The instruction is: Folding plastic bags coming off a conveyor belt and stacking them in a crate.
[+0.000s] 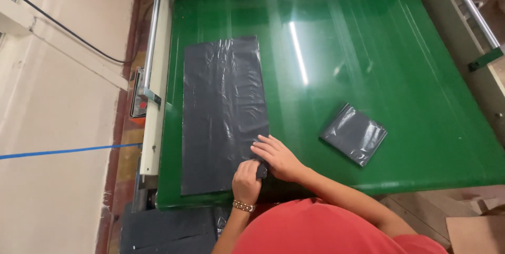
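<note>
Left hand (246, 180) pinching corner of flat dark grey plastic bag (223, 112) on glossy green table (368, 49), right hand (276, 156) spread flat, pressing its edge.

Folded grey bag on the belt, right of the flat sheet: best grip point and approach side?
Probably the near corner of the folded grey bag, approached from the belt's front edge. It lies flat as a small diamond-turned square, clear of the flat sheet and both hands, so a corner pinch lifts the layers together.
</note>
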